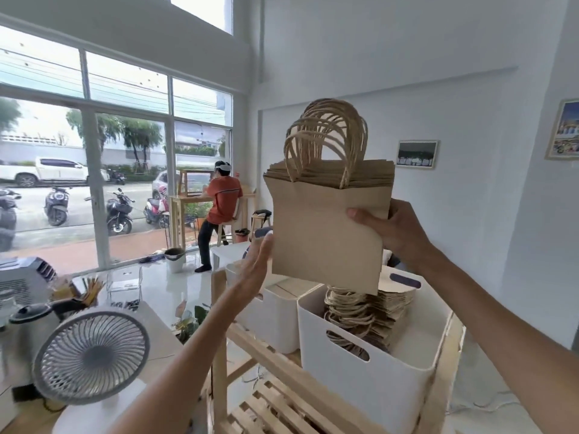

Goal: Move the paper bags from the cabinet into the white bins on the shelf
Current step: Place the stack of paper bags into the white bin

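Fingers of my right hand [396, 228] are clamped round the right edge of a thick stack of paper bags [326, 233] — thumb across the front face, the rest hidden behind. My left hand [257, 267] is flat and open, palm pressed to the stack's left edge, gripping nothing. The stack hangs upright, handles up, in the air above the near white bin [376, 374] on the wooden shelf [238, 339], which already holds bags lying with their handles toward me. I would say the step is the lowering — I should tip the stack to match those bags, keep the left palm squaring the edges so none fan out, and ease it into the free space without catching the rim.
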Tool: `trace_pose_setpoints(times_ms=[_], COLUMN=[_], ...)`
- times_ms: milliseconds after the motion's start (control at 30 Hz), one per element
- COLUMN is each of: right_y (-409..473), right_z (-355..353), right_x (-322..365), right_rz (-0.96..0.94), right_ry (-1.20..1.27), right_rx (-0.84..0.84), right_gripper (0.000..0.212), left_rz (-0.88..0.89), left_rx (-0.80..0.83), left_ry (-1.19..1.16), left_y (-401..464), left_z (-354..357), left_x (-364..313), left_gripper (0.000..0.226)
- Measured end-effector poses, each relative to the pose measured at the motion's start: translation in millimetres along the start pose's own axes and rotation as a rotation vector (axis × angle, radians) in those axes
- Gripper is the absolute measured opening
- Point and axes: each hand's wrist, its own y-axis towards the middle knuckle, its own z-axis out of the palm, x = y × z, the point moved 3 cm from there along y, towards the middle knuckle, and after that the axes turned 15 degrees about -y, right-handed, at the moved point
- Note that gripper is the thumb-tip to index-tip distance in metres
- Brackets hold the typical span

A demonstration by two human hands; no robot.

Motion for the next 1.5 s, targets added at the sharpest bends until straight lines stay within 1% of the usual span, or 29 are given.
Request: trace_pose_setpoints(times_ms=[100, 167, 267, 333, 400, 500, 533, 600, 700, 767, 833, 900, 933, 1033, 1133, 1167, 1267, 1367, 1467, 1500], right_y=[43, 65, 84, 90, 93, 98, 100, 103, 103, 103, 102, 96, 93, 85, 81, 81, 81, 83, 84, 84], right_z=[22, 45, 82, 103, 117, 131, 136, 147, 153, 148, 144, 145, 146, 145, 146, 146, 144, 144, 144, 145], right_x=[-21, -39, -70, -94, -113, -117, -118, -126, -145, -149, -150, -149, -151, -156, -149, -149, -151, -152, -152, -152], right_rz=[-0.052, -0.09, -0.157, -0.191, -0.231, -0.365, -0.396, -0.395, -0.38, -0.365, -0.349, -0.375, -0.367, -0.381, -0.392, -0.387, -0.373, -0.398, -0.392, -0.388], right_ry=[-0.1, -0.188, -0.345, -0.417, -0.424, -0.425, -0.445, -0.461, -0.432, -0.463, -0.551, -0.634, -0.644, -0.631, -0.67, -0.683, -0.747, -0.797, -0.813, -0.812], right_rx=[-0.076, -0.112, -0.066, 0.011, 0.089, 0.196, 0.217, 0.237, 0.235, 0.25, 0.315, 0.354, 0.374, 0.436, 0.521, 0.54, 0.587, 0.646, 0.692, 0.708], right_gripper=[0.015, 0.017, 0.029, 0.036, 0.034, 0.016, 0.015, 0.017, 0.018, 0.026, 0.027, 0.045, 0.05, 0.055, 0.059, 0.057, 0.041, 0.033, 0.035, 0.04], left_rz=[-0.023, -0.01, 0.139, 0.225, 0.268, 0.308, 0.315, 0.322, 0.331, 0.35, 0.362, 0.369, 0.373, 0.358, 0.34, 0.334, 0.324, 0.344, 0.36, 0.363], left_rx=[0.054, 0.068, 0.056, 0.033, 0.018, 0.02, 0.021, 0.02, 0.015, 0.013, 0.01, -0.007, -0.019, -0.02, -0.001, 0.005, 0.02, 0.007, -0.008, -0.013], left_ry=[0.385, 0.582, 0.726, 0.797, 0.82, 0.847, 0.854, 0.86, 0.832, 0.838, 0.848, 0.839, 0.833, 0.828, 0.829, 0.827, 0.807, 0.79, 0.784, 0.786], left_y=[-1, -4, -9, -10, -11, -11, -12, -14, -15, -15, -15, -16, -17, -17, -17, -16, -17, -16, -17, -18], left_z=[-33, -50, -61, -61, -60, -58, -57, -55, -54, -53, -52, -50, -49, -48, -49, -50, -50, -50, -52, -54], left_x=[62, 97, 121, 126, 126, 120, 119, 116, 115, 114, 114, 113, 113, 114, 113, 113, 109, 105, 105, 105], left_gripper=[0.053, 0.051, 0.034, 0.034, 0.038, 0.045, 0.047, 0.051, 0.05, 0.05, 0.049, 0.047, 0.047, 0.048, 0.05, 0.052, 0.056, 0.055, 0.054, 0.052])
